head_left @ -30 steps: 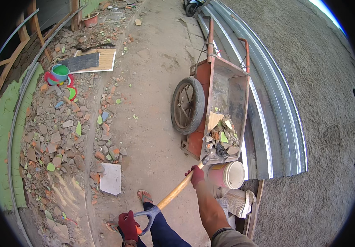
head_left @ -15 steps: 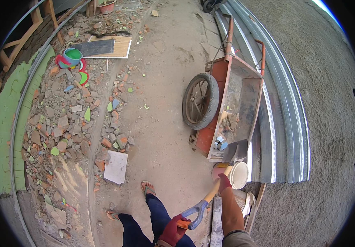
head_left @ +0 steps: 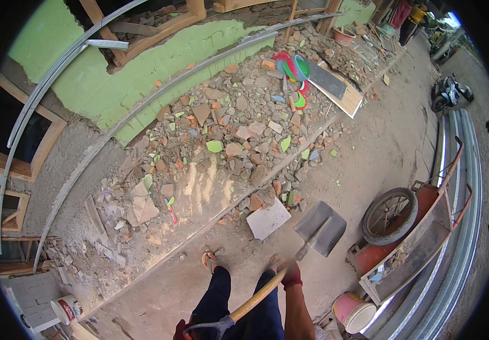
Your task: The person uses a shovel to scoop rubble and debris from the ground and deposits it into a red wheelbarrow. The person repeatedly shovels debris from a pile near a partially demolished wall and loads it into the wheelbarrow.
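Fingers of the maroon-gloved left hand [head_left: 181, 330], partly cut off, are curling around the grip of a D-handled shovel [head_left: 260, 296] | gloved right hand [head_left: 292, 275] is fully clasping its shaft, blade [head_left: 333, 228] extending beside a pale slab [head_left: 268, 219] | handcart [head_left: 426, 245] is carrying debris [head_left: 390, 262] at right | rubble [head_left: 241, 136] is spreading ahead-left | motorbike [head_left: 452, 94] is standing farther off

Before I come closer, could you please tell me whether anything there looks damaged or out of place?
Yes: the green wall is jagged and broken along its top, and a bright container sits among the rubble, an odd spot for it.
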A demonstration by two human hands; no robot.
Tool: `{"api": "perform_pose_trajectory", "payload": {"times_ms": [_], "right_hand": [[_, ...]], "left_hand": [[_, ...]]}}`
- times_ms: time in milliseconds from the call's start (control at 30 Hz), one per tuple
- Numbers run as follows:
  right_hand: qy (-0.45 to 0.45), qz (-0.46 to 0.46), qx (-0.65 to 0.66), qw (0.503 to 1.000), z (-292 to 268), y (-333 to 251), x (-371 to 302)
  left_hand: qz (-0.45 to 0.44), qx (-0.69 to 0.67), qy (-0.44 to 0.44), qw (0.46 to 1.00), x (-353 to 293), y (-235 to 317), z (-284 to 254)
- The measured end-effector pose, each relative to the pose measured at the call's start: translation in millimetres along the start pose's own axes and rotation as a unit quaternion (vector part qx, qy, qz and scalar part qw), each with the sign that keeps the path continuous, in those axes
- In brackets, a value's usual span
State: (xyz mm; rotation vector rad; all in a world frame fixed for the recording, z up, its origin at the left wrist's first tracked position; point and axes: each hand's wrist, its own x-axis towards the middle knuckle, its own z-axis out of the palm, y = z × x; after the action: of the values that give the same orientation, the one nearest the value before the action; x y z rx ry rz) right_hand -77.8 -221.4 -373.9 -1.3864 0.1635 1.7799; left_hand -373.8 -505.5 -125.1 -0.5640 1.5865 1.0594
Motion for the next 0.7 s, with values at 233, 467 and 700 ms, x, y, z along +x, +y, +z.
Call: {"api": "perform_pose_trajectory", "payload": {"times_ms": [233, 467, 700], "right_hand": [[-0.050, 0.225, -0.142, 0.963, 188, 265, 35], [0.008, 0.286, -0.086, 0.954, 249, 369, 33], [0.018, 0.214, -0.231, 0.949, 332, 220, 157]], "left_hand": [[0.175, -0.092, 0.218, 0.956, -11, 67, -65], [0.242, -0.072, 0.240, 0.937, -18, 155, -52], [0.198, -0.150, 0.283, 0.926, 74, 169, 89]]}}
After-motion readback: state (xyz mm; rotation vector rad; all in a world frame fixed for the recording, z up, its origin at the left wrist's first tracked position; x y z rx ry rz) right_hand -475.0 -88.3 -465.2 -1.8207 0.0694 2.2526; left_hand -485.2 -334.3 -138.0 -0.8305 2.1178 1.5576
